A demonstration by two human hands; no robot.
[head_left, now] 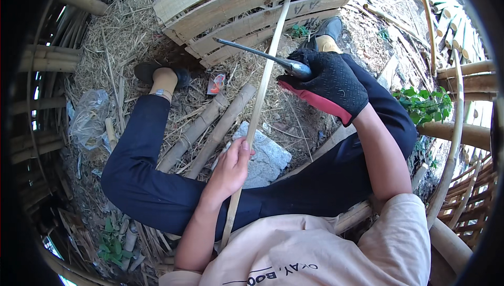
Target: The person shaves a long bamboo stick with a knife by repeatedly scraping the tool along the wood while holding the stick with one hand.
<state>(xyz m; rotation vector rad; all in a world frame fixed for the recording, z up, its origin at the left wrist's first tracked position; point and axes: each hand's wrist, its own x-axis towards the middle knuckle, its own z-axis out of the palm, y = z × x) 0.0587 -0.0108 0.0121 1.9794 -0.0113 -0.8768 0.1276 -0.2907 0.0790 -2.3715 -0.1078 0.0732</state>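
My bare left hand [234,168] is closed around a long, pale bamboo strip [261,89]. The strip slants from beside my torso up to the slatted wooden crate [252,2], where its far end meets the slats. On my right hand [331,84] is a black and red glove, its fingers wrapped round the metal handle of a long, narrow knife [244,48]. The dark blade points left and crosses the strip in this view; whether it touches the strip I cannot tell. The glove hides most of the handle.
A grey stone block [265,157] and two bamboo poles [223,131] lie between my legs. A small orange packet [216,84] and a clear plastic bag [89,115] are on the straw-strewn ground. Cut bamboo [454,34] is piled at the far right, with green leaves [422,105] nearer.
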